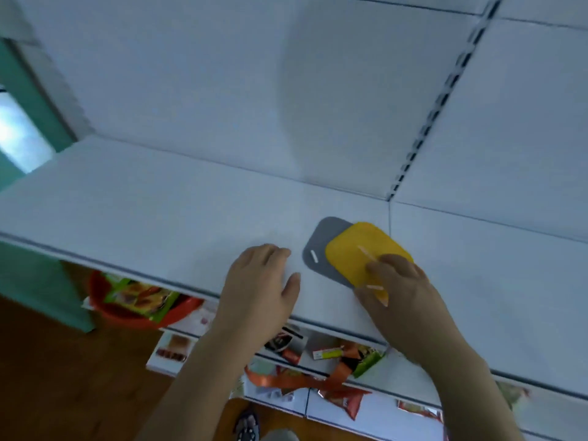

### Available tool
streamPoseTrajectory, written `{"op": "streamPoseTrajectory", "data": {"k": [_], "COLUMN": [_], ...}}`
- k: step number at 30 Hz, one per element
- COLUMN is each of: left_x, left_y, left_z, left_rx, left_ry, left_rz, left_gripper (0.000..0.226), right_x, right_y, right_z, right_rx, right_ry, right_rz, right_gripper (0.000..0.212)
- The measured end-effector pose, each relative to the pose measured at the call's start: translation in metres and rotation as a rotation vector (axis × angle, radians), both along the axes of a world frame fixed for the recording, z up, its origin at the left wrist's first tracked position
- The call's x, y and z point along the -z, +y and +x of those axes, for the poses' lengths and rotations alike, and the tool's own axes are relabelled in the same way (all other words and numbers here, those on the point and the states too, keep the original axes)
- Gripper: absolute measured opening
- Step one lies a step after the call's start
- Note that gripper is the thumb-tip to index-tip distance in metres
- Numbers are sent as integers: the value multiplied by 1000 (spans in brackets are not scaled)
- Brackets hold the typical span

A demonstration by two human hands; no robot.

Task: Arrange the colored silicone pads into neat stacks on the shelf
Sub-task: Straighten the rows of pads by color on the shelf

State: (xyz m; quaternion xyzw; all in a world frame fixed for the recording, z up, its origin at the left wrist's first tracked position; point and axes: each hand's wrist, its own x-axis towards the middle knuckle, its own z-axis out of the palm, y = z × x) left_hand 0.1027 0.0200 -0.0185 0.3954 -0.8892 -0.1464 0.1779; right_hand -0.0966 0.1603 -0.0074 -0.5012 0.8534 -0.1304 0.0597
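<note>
Head: yellow pad (359, 253) lies diagonally over grey pad (321, 246).

Two pads lie on the shelf (159, 202): one grey pad (321, 246) and one yellow pad (356, 253), the yellow partly over the grey. Two hands are in view, one left hand (257, 281) and one right hand (401, 288). Below the shelf sits one red basin (127, 316); the snack packets (334, 377) there are too jumbled and blurred to count.
</note>
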Motion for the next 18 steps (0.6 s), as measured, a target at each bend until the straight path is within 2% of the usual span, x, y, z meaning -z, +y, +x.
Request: {"op": "streamPoseTrajectory", "data": {"k": [5, 10, 13, 16, 18], "left_x": [14, 17, 12, 9, 8], "left_y": [-16, -24, -25, -24, -24], "left_z": [-26, -39, -45, -48, -49], "left_rx": [176, 139, 98, 62, 52], "left_ry": [20, 9, -3, -46, -66], "left_rz": [-55, -47, -43, -35, -21], "left_gripper": [44, 32, 36, 42, 46], "right_x": [10, 9, 5, -2, -9], "right_y": [7, 13, 5, -11, -20], "right_z": [19, 26, 20, 5, -7], "right_rx": [88, 141, 193, 263, 282], "right_ry": [20, 13, -7, -31, -53], "right_rz": [-4, 6, -23, 51, 132], "right_gripper": [51, 56, 53, 54, 65]}}
